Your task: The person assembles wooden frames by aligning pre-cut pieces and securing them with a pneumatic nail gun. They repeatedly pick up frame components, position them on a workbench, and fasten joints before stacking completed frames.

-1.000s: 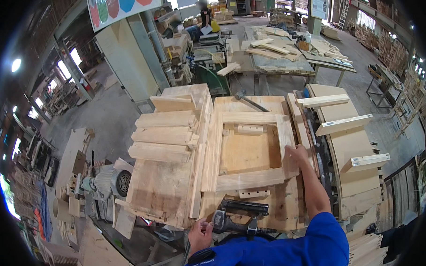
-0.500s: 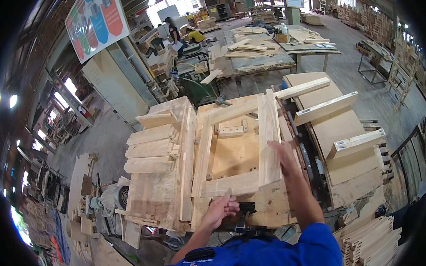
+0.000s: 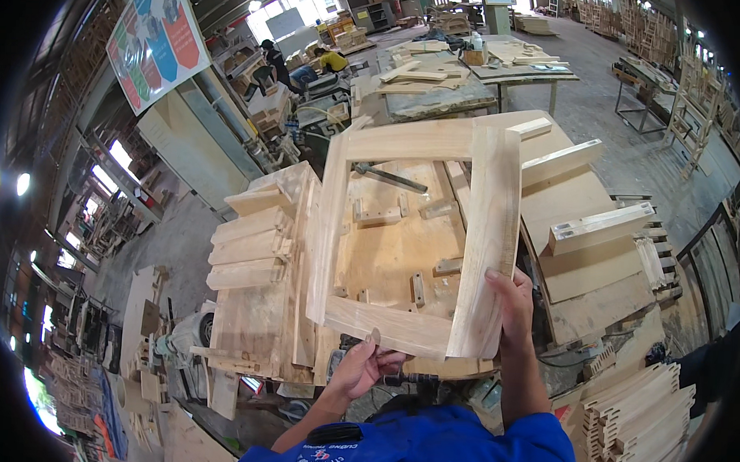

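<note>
Right fingers [image 3: 523, 290] partly behind frame [image 3: 490, 211]

Workshop interior with grey floor [image 3: 590, 116]. Left: a colourful poster [image 3: 156, 40] above a pale upright panel [image 3: 186, 139]; a bright light [image 3: 22, 184] near the rim. Rear: a bright window [image 3: 309, 2] behind a whiteboard [image 3: 281, 24]. Centre rear: a broad, worn table [image 3: 444, 104].

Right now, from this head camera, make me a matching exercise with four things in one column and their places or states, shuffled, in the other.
1. Wooden frame
2. Hammer
3. Poster
4. Right hand

A. Upper left of the view
B. Gripping the frame's right side
C. Held up over the workbench
D. Seen through the frame's opening

Pairs: 1-C, 2-D, 3-A, 4-B
</note>
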### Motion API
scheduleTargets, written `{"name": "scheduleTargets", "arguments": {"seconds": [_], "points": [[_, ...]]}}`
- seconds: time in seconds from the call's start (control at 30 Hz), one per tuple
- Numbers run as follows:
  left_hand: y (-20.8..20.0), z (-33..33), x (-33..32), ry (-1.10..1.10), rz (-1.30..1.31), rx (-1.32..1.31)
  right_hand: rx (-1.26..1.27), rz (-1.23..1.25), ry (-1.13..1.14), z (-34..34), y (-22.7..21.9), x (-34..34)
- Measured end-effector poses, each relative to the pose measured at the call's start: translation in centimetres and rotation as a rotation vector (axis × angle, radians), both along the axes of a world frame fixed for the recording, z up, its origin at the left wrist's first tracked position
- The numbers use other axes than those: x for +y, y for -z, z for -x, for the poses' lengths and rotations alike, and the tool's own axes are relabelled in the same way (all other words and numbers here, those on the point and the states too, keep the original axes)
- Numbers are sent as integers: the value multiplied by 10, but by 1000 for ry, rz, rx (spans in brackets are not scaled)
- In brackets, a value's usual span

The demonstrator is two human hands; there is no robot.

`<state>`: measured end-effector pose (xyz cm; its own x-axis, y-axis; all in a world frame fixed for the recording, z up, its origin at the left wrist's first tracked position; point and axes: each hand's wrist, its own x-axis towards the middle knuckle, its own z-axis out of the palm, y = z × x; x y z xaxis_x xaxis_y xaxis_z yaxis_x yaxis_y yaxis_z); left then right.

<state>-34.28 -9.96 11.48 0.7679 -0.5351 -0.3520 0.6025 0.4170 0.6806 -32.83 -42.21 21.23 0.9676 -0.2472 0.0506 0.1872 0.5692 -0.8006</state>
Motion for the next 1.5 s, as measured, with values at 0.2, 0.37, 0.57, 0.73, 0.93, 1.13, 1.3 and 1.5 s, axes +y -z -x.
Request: {"name": "scheduleTargets", "arguments": {"seconds": [0.2,0.37,0.57,0.73,0.93,1.13,1.3,1.5], "points": [[-10,19,-26,-192,162,10,-107,16,-44,33,16,-5],[-13,38,6,-292,165,-89,-155,-110,-218,51,44,0],[-23,44,35,-373,14,-227,-146,-314,-424,49,47,12],[-39,41,35,-417,-287,-321,-189,-460,-358,34,70,25],[-79,13,27,28,-1078,-460,-176,-505,-250,23,83,17],[-79,-10,2,-31,-908,-373,-307,-579,-160,25,72,5],[-54,-16,-24,-157,-302,-240,-285,-568,-122,36,76,0],[-59,-9,-49,-294,-128,-176,-273,-564,-120,39,82,0]]}}
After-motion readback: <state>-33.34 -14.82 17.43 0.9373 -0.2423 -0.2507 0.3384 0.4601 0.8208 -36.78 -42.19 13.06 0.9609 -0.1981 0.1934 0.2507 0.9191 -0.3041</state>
